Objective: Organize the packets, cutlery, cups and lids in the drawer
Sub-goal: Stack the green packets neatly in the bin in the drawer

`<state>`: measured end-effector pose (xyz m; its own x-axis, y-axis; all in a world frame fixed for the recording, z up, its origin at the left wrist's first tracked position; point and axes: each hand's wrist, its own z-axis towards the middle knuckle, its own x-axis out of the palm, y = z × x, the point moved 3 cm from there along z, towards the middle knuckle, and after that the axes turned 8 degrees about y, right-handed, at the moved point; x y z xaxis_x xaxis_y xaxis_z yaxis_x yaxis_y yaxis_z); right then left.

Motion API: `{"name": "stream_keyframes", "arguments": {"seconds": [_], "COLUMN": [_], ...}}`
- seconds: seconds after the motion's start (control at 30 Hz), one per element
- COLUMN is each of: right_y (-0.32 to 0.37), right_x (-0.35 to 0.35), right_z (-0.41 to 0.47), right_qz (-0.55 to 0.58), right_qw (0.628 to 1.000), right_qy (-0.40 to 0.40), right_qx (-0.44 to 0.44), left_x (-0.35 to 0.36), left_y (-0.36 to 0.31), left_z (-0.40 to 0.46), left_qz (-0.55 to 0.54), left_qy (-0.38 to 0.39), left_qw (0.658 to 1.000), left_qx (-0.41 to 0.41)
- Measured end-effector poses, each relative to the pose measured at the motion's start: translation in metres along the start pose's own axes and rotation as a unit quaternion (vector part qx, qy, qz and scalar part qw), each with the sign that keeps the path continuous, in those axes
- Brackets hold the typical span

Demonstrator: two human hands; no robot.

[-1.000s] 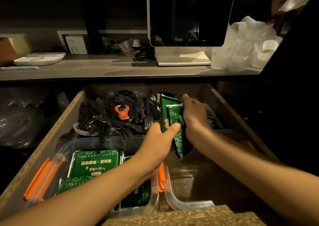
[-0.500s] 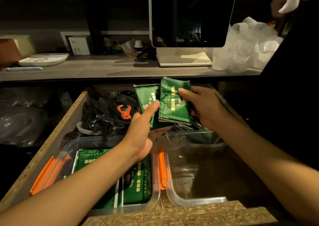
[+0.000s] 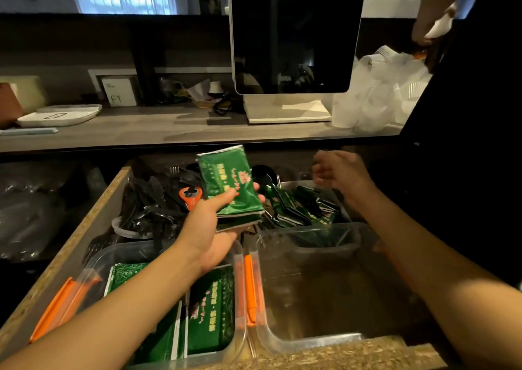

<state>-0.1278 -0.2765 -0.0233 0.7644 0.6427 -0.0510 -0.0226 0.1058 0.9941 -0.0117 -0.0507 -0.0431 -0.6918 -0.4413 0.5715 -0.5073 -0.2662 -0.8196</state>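
While the drawer (image 3: 84,228) stands open under the tabletop (image 3: 169,129):
Left hand (image 3: 214,225): grips a stack of green packets (image 3: 231,186) above the drawer's middle.
Right hand (image 3: 341,172): holds nothing, fingers loosely spread, over the far right.
Loose packets (image 3: 299,206): heaped far right.
Near-left container (image 3: 240,341): clear, holds flat green packets.
Near-right container (image 3: 282,338): clear.
Black cutlery (image 3: 147,200): piled far left.
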Motion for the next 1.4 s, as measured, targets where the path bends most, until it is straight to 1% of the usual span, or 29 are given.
{"name": "stream_keyframes", "arguments": {"seconds": [0.03, 0.07, 0.1, 0.17, 0.2, 0.27, 0.33, 0.37, 0.4, 0.53, 0.6, 0.7, 0.77, 0.8, 0.87, 0.93, 0.97, 1.07, 1.13, 1.2, 1.23, 1.3, 1.37, 1.4], "right_y": [-0.007, -0.013, -0.022, -0.038, -0.046, -0.053, -0.059, -0.061, -0.062, -0.056, -0.043, -0.018, 0.003, 0.016, 0.031, 0.030, 0.026, 0.013, 0.010, 0.009, 0.010, 0.010, 0.009, 0.008], "right_x": [-0.010, -0.015, -0.016, -0.003, 0.007, 0.029, 0.044, 0.047, 0.049, 0.041, 0.032, 0.021, 0.024, 0.029, 0.044, 0.062, 0.071, 0.092, 0.098, 0.098, 0.097, 0.094, 0.091, 0.089], "right_z": [0.006, 0.011, 0.013, 0.010, 0.009, 0.003, 0.003, 0.003, 0.005, 0.009, 0.008, 0.005, -0.007, -0.018, -0.040, -0.052, -0.056, -0.063, -0.065, -0.066, -0.065, -0.063, -0.062, -0.060], "right_qz": [-0.093, -0.182, -0.251, -0.316, -0.347, -0.429, -0.484, -0.502, -0.512, -0.507, -0.477, -0.353, -0.279, -0.246, -0.219, -0.274, -0.291, -0.309, -0.298, -0.239, -0.210, -0.191, -0.181, -0.160], "right_qw": [0.995, 0.983, 0.968, 0.944, 0.925, 0.875, 0.838, 0.828, 0.826, 0.846, 0.871, 0.933, 0.947, 0.949, 0.943, 0.912, 0.903, 0.896, 0.897, 0.918, 0.930, 0.944, 0.955, 0.965], "right_qy": [-0.025, -0.029, -0.010, 0.092, 0.144, 0.219, 0.248, 0.245, 0.232, 0.167, 0.121, -0.010, -0.067, -0.072, -0.037, 0.017, 0.056, 0.184, 0.219, 0.215, 0.196, 0.139, 0.104, 0.101], "right_qx": [-0.014, -0.021, -0.015, 0.034, 0.048, 0.048, 0.044, 0.045, 0.042, 0.000, -0.022, -0.074, -0.142, -0.181, -0.249, -0.306, -0.312, -0.261, -0.241, -0.234, -0.231, -0.230, -0.213, -0.182], "left_x": [-0.003, -0.005, -0.006, -0.006, -0.006, -0.005, -0.007, -0.008, -0.008, -0.004, 0.000, 0.004, 0.007, 0.008, 0.008, 0.008, 0.009, 0.004, -0.002, -0.007, -0.007, -0.005, -0.007, -0.008], "left_y": [-0.004, -0.008, -0.010, -0.011, -0.011, -0.010, -0.010, -0.009, -0.009, -0.008, -0.007, -0.007, -0.009, -0.008, -0.006, -0.004, -0.003, -0.002, -0.001, 0.002, 0.004, 0.006, 0.009, 0.011], "left_z": [0.001, 0.001, 0.001, -0.002, -0.003, -0.005, -0.004, -0.003, -0.002, 0.001, 0.002, 0.007, 0.010, 0.012, 0.016, 0.017, 0.016, 0.013, 0.012, 0.012, 0.011, 0.009, 0.011, 0.013], "left_qz": [-0.012, -0.023, -0.036, -0.064, -0.076, -0.099, -0.119, -0.124, -0.124, -0.086, -0.064, -0.034, -0.034, -0.034, -0.034, -0.028, -0.028, -0.026, -0.016, -0.007, -0.007, 0.003, 0.018, 0.022], "left_qy": [-0.010, -0.013, -0.014, -0.013, -0.012, -0.019, -0.030, -0.034, -0.037, -0.055, -0.068, -0.080, -0.086, -0.088, -0.078, -0.052, -0.040, -0.031, -0.031, -0.020, -0.003, 0.023, 0.018, 0.009], "left_qw": [1.000, 0.999, 0.999, 0.997, 0.996, 0.994, 0.992, 0.992, 0.992, 0.995, 0.995, 0.996, 0.995, 0.995, 0.996, 0.998, 0.998, 0.998, 0.998, 0.998, 0.999, 0.999, 0.999, 0.999], "left_qx": [0.016, 0.025, 0.029, 0.034, 0.034, 0.031, 0.022, 0.016, 0.010, -0.013, -0.025, -0.033, -0.034, -0.035, -0.037, -0.037, -0.037, -0.041, -0.046, -0.051, -0.051, -0.044, -0.037, -0.033]}}
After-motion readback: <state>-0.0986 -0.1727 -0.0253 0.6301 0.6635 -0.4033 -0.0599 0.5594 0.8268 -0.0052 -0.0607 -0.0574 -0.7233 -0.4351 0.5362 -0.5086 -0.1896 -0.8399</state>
